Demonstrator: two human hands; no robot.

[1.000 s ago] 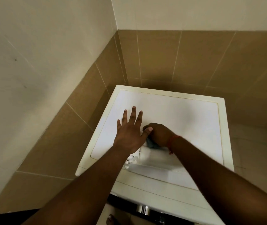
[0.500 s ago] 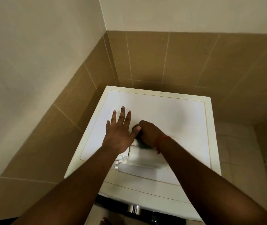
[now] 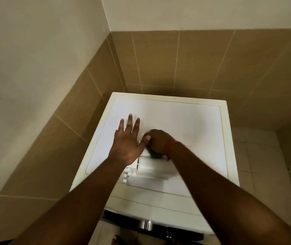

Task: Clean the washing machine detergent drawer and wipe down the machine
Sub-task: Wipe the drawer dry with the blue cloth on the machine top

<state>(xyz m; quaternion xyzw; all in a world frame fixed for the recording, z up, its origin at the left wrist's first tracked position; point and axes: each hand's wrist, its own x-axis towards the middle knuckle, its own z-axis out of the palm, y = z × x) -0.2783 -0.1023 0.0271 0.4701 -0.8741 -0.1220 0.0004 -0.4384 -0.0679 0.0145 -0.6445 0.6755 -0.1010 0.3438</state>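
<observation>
At frame centre, the left hand (image 3: 126,145) lies flat, fingers spread, on the washing machine (image 3: 176,119); the right hand (image 3: 157,141) fingers clench a dark cloth (image 3: 154,155) over the detergent drawer (image 3: 151,169).

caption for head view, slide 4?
Left hand braces detergent drawer atop washing machine; right hand scrubs with dark cloth.

White detergent drawer (image 3: 146,171) lying loose on top of the white washing machine (image 3: 176,119), near its front edge; dark cloth (image 3: 154,153) (mostly hidden, blurred) pressed on it.
</observation>
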